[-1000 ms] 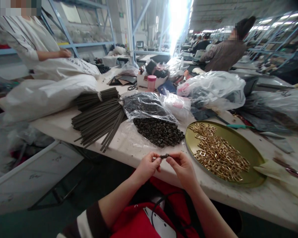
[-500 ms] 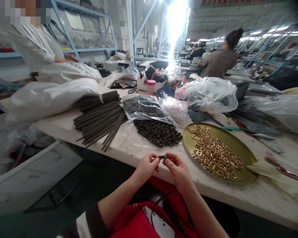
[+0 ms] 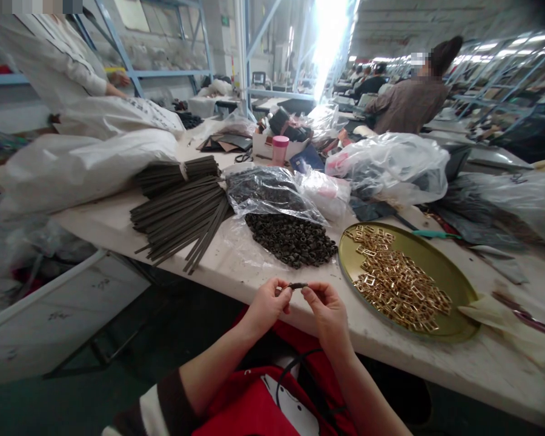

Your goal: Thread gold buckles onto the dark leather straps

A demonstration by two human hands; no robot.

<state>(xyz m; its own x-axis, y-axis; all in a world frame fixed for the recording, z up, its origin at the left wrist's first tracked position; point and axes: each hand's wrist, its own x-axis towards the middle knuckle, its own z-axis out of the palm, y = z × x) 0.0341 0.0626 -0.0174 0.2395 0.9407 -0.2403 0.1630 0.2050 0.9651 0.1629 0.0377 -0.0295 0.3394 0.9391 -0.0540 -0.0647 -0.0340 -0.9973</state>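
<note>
A short dark strip [image 3: 297,286] spans the gap between my two hands at the table's front edge. My left hand [image 3: 269,304] pinches its left end between thumb and fingers. At the other end, the fingertips of my right hand [image 3: 327,307] are closed on it. Whether a metal piece is on the strip is too small to tell. Just beyond my hands lies a heap of small dark loops [image 3: 293,242], spilling from a clear plastic bag [image 3: 272,192]. To the right, a gold-coloured round tray [image 3: 454,287] holds many gold rectangular buckles [image 3: 397,284].
Long dark strips [image 3: 181,212] lie bundled on the left of the table [image 3: 100,224]. Behind are a pink-lidded jar [image 3: 280,151] and plastic bags [image 3: 390,166]. Scissors [image 3: 527,318] lie at the right. One person [image 3: 54,60] stands back left, another [image 3: 411,100] back right.
The view has shifted slightly. My hands stay together on the strip, and the right fingers have turned a little, with more of the strip showing between them.
</note>
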